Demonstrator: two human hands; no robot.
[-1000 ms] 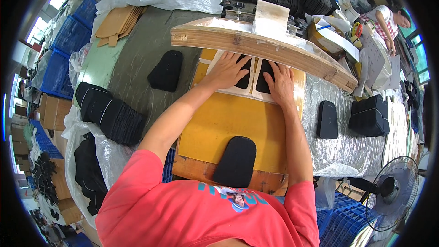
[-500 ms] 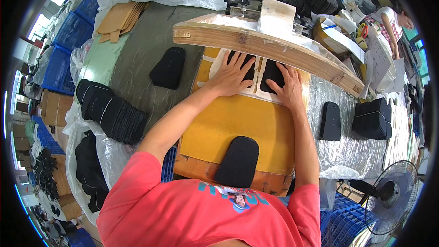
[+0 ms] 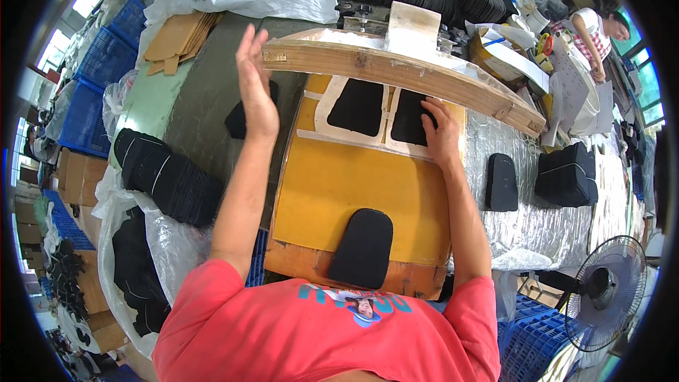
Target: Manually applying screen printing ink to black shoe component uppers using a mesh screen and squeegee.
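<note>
My left hand (image 3: 256, 95) is raised by the left end of a wooden frame (image 3: 396, 67), its fingers stretched out and holding nothing. It partly covers a black pad (image 3: 235, 120) lying on the table. My right hand (image 3: 443, 131) rests with loosely bent fingers at the right edge of a black insole-shaped pad (image 3: 407, 117). That pad sits in the right opening of a pale template (image 3: 320, 114) on a yellow board (image 3: 353, 184). A second black pad (image 3: 356, 107) fills the left opening. The raised frame hides the template's far edge.
Another black pad (image 3: 361, 247) lies at the board's near edge. Pad stacks stand left (image 3: 170, 177) and right (image 3: 566, 175), with a single pad (image 3: 502, 182) beside the right stack. A fan (image 3: 601, 290) stands lower right. Other people are across the table and at far right.
My left hand has lifted off the left pad and moved left, up beside the frame's end. My right hand has drawn back toward the right pad's edge, with fingers more bent.
</note>
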